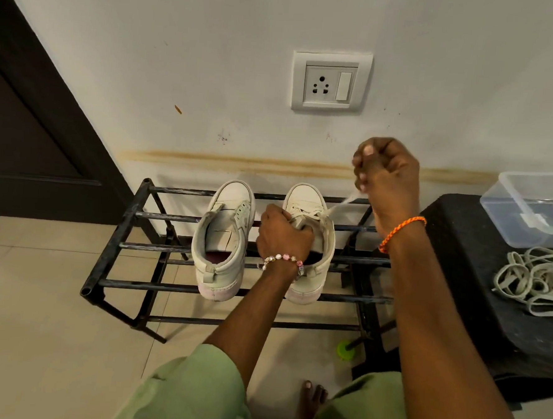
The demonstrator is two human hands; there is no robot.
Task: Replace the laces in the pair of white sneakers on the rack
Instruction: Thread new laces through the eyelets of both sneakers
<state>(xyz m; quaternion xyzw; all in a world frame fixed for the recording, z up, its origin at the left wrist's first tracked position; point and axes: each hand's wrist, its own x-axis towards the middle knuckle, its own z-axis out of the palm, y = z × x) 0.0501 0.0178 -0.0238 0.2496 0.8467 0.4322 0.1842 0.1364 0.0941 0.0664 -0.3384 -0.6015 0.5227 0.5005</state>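
Hands work over the black rack (129, 215), where both white sneakers sit toes to the wall: the left hand (282, 232) reaches down, its grip curled round the tongue of the right sneaker (312, 244). The right hand (389, 174) is raised above the rack's far rail, wrist bent, its grip pinching a white lace (343, 203) stretched taut from that shoe. Beside it, the left sneaker (225, 238) stands unlaced.

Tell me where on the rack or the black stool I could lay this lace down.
Free: the rack bars left of the laceless sneaker, though a lace could slip between them. Crowded: the right sneaker, held by the left hand while the right hand pulls its lace; the black stool carries a tub and lace pile.
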